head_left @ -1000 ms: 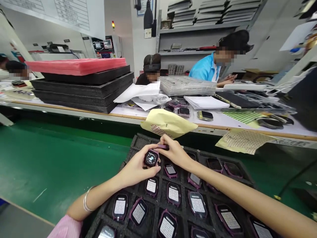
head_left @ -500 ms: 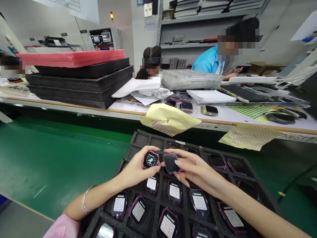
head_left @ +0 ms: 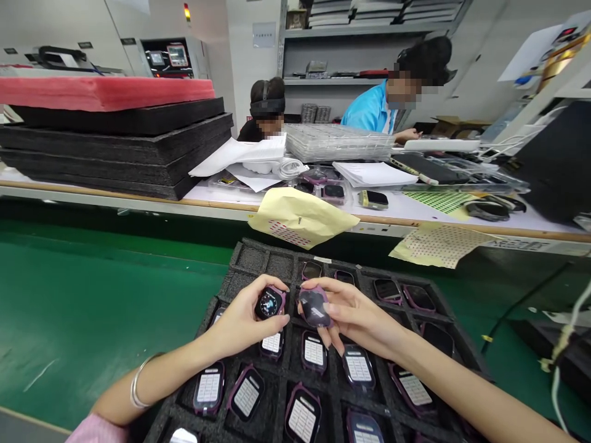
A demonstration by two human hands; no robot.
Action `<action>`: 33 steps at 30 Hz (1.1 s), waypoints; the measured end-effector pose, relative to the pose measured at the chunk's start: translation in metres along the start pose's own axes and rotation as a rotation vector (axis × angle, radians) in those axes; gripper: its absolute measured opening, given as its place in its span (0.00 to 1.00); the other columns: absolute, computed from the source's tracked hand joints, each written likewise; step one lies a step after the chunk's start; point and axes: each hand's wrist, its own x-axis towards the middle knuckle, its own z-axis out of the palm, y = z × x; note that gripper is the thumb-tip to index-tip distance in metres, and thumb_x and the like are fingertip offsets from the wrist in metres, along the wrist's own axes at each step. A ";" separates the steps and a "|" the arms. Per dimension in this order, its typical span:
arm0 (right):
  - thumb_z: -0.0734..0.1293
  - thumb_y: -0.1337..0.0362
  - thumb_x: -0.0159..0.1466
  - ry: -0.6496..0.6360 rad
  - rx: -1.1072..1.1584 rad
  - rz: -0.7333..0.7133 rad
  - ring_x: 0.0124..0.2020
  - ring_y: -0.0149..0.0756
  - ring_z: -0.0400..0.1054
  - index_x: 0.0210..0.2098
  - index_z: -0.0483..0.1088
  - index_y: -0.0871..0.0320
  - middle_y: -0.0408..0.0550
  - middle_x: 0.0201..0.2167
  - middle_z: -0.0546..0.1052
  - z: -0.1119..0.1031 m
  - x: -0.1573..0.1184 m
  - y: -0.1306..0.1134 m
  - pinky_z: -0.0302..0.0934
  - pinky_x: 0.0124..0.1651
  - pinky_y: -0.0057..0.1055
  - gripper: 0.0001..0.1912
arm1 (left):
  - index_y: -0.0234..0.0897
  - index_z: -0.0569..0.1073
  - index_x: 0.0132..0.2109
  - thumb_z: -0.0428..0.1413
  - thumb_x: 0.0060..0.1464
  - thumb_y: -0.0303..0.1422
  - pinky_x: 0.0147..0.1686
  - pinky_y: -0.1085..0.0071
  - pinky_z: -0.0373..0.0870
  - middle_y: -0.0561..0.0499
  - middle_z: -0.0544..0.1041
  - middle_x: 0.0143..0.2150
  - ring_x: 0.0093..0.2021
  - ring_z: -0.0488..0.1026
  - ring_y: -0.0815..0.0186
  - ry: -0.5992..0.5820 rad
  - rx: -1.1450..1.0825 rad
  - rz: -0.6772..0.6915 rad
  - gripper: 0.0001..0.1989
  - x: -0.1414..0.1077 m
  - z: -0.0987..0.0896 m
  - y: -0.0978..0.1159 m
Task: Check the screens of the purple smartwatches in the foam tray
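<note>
Both hands (head_left: 244, 323) (head_left: 357, 314) half-curled, ea. gripping 1 watch (head_left: 269, 303).

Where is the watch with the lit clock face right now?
In the head view, the lit watch is in the person's left hand, just left of the dark-screened watch in the right hand, over the black foam tray.
</note>
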 end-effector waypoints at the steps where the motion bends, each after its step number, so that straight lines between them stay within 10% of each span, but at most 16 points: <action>1: 0.72 0.63 0.57 0.002 0.013 0.006 0.22 0.31 0.73 0.49 0.70 0.56 0.47 0.30 0.76 0.001 0.000 0.000 0.67 0.19 0.22 0.21 | 0.38 0.67 0.46 0.58 0.50 0.26 0.44 0.70 0.63 0.51 0.70 0.41 0.43 0.67 0.64 0.004 0.021 0.007 0.15 0.000 0.000 0.000; 24: 0.68 0.59 0.63 0.076 -0.051 -0.058 0.20 0.25 0.64 0.48 0.65 0.59 0.55 0.37 0.78 0.013 -0.001 0.003 0.58 0.20 0.22 0.17 | 0.39 0.67 0.47 0.54 0.51 0.27 0.33 0.73 0.66 0.55 0.70 0.33 0.30 0.68 0.69 0.021 0.109 0.001 0.14 -0.005 0.001 0.005; 33: 0.68 0.59 0.61 0.049 -0.075 -0.047 0.20 0.27 0.67 0.47 0.66 0.60 0.55 0.36 0.77 0.008 -0.002 0.001 0.61 0.18 0.21 0.17 | 0.37 0.68 0.46 0.53 0.49 0.24 0.42 0.71 0.64 0.51 0.73 0.39 0.41 0.69 0.64 -0.002 0.172 0.038 0.15 -0.003 -0.002 0.007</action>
